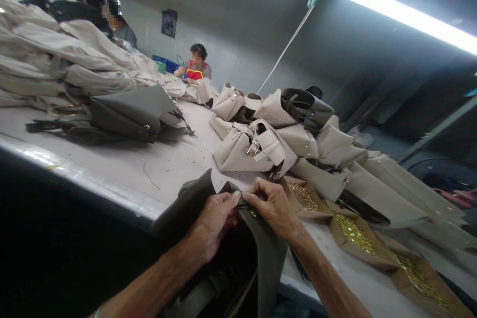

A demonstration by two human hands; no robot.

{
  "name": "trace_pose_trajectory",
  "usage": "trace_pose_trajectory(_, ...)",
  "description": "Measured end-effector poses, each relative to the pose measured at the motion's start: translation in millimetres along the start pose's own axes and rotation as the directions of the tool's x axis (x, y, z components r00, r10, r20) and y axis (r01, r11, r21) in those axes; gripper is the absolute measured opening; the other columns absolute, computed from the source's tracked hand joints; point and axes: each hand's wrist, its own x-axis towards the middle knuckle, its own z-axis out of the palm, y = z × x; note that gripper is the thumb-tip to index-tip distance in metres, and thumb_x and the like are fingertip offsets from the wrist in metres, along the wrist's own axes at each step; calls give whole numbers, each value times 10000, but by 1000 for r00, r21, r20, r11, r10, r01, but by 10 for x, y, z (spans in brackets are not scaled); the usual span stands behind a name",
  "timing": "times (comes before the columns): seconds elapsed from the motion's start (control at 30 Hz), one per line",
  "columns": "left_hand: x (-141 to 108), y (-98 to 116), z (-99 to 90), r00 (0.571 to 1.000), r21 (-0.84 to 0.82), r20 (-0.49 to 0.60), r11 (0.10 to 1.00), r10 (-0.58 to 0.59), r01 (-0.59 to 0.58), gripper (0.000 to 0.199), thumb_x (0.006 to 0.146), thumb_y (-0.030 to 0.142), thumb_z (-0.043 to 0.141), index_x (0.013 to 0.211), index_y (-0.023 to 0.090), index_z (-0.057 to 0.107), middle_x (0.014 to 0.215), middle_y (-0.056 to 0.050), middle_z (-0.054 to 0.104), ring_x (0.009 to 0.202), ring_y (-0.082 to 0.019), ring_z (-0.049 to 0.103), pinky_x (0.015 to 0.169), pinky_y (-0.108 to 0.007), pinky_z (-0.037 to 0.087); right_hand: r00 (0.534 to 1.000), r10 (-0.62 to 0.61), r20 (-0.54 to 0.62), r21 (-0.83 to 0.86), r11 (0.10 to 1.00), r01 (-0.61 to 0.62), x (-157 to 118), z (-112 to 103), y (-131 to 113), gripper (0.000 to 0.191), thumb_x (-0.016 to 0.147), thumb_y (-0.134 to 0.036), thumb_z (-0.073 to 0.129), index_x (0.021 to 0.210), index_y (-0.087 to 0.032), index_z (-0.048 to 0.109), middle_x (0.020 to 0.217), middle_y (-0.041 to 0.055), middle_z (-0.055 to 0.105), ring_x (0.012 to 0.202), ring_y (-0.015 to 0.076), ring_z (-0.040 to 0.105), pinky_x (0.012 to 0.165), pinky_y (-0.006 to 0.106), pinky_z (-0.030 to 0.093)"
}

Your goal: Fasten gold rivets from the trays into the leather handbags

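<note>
A dark grey-green handbag hangs between my hands at the near table edge, its opening facing me and a zip showing inside. My left hand is closed, thumb and fingers pinching the bag's upper edge. Close beside it, my right hand pinches the same edge from the right. Between the two thumbs the edge is folded together, and a small gold metal fitting shows just under my right fingers. Whether a small part is also held in the fingertips is hidden.
Cardboard trays of small gold metal parts stand at the right. Beige handbags are piled behind them. A dark handbag and heaped pale bags lie at the left. A person in a red apron sits across the table; another person is further left.
</note>
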Motion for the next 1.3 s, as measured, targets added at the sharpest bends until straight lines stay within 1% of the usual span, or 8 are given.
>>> trace_pose_trajectory(0.17,-13,-27,-33,1000,9,-4,1000,-1,1,370,693,448,730,771,108,605,696,-19,592,603,-89,531,560,-191,418,977,88,-194,-79,991,-105,-78,178,-8,240,805,-307,619,643,-163,518,574,-31,523,551,110,460,531,223,332)
trace_pose_trajectory(0.33,-10,-8,-51,999,22,38,999,-23,22,350,719,440,714,773,113,604,703,-26,607,609,-97,554,571,-196,424,997,-12,79,-99,995,20,-44,-77,-45,143,874,-273,540,846,-147,602,767,13,629,707,139,561,656,236,406)
trace_pose_trajectory(0.47,-43,18,-17,998,39,62,999,-19,17,365,723,449,710,811,109,610,730,-41,627,636,-108,571,592,-206,429,967,-112,229,-316,931,183,11,-251,-98,65,875,-195,550,828,-158,573,748,-3,598,701,128,543,661,232,378)
trace_pose_trajectory(0.7,-59,41,10,998,97,54,995,-19,14,426,673,513,729,730,123,568,651,-35,601,591,-116,553,574,-224,402,798,-185,573,-542,644,539,194,-324,-321,138,868,-68,501,775,-163,539,715,2,544,580,109,435,544,246,263)
trace_pose_trajectory(0.8,-27,22,-12,999,82,46,996,-23,20,434,649,516,746,724,131,561,656,-33,604,582,-119,551,575,-233,399,738,-203,644,-468,658,590,269,-367,-407,164,824,-19,515,770,-170,552,699,-6,539,575,106,435,538,242,254)
trace_pose_trajectory(0.97,-18,14,-37,995,49,93,999,-25,21,411,670,487,741,768,121,584,721,-60,635,615,-130,569,629,-254,428,820,-118,560,-497,744,446,316,-373,-468,145,814,-40,533,750,-164,571,625,-14,528,569,113,463,559,233,293)
trace_pose_trajectory(1.13,-65,58,-17,995,59,96,998,-32,26,410,683,476,734,798,111,588,716,-44,605,636,-126,560,629,-245,415,848,-115,518,-414,834,366,268,-310,-440,128,839,-70,510,852,-142,615,740,13,615,698,132,545,667,234,378)
trace_pose_trajectory(1.3,-79,77,6,995,62,96,998,-32,26,428,660,499,747,755,110,595,671,-26,572,612,-113,535,595,-227,403,912,-58,405,-304,932,194,235,-268,-312,94,802,-110,564,797,-156,646,658,-28,610,624,106,524,600,202,368)
